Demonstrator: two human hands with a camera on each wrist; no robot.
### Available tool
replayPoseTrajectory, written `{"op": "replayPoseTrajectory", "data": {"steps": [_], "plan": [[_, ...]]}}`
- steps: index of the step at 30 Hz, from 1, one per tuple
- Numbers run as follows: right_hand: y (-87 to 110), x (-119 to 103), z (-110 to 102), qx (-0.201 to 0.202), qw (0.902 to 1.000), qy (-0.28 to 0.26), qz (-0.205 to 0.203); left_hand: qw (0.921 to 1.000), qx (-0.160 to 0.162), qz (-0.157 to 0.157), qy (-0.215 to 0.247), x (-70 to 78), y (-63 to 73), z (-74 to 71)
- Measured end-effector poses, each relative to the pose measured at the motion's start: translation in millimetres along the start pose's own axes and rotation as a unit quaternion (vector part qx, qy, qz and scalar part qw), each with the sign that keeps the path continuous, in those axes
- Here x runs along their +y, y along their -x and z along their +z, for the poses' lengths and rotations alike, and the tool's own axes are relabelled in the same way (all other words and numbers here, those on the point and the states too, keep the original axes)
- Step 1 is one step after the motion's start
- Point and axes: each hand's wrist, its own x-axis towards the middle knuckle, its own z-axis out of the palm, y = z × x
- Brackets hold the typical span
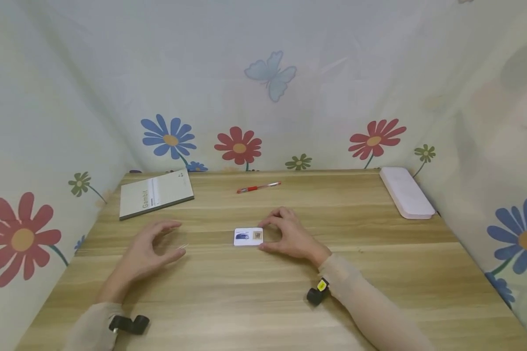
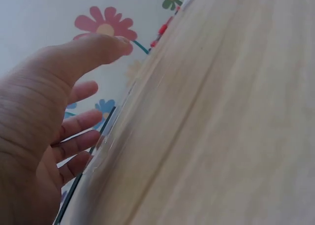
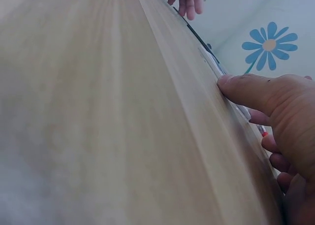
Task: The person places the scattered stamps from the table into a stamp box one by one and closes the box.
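A small white card (image 1: pixel 248 242) with a dark vehicle picture and a tan square lies flat on the wooden table. My right hand (image 1: pixel 292 238) grips its right end, thumb at the near edge and index finger at the far edge. Seen from the right wrist, the thumb (image 3: pixel 251 92) rests low at the white card (image 3: pixel 241 112). To the left, my left hand (image 1: pixel 147 251) is spread, thumb and fingers well apart, a little away from the card. A faint clear plastic glint (image 1: pixel 183 246) shows by its thumb tip and also near its fingers in the left wrist view.
A grey notebook (image 1: pixel 158 195) marked "Gambit" lies at the back left. Behind the card is a red pen (image 1: pixel 258 187). A pale pink case (image 1: pixel 407 192) stands at the back right. Flowered cloth (image 1: pixel 312 122) encloses the wooden table (image 1: pixel 254 302).
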Motion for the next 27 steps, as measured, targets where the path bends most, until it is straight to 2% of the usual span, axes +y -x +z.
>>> {"op": "replayPoseTrajectory", "data": {"steps": [5, 14, 20, 27], "plan": [[-0.3, 0.3, -2.8, -0.003, 1.0000, 0.006, -0.002, 0.9999, 0.005, -0.004, -0.014, -7.9, 1.8, -0.9], [0.0, 1.9, -0.8, 0.003, 1.0000, 0.002, -0.005, 0.9992, -0.004, -0.012, -0.037, -23.9, 13.2, -16.6], [-0.5, 2.6, 0.5, 0.003, 0.9999, 0.009, -0.004, 0.9979, -0.010, -0.022, -0.060, -28.8, 16.8, -22.6], [-0.3, 1.3, -3.0, 0.001, 1.0000, 0.010, -0.002, 0.9981, -0.002, -0.004, -0.061, -33.5, 16.4, -26.2]]}}
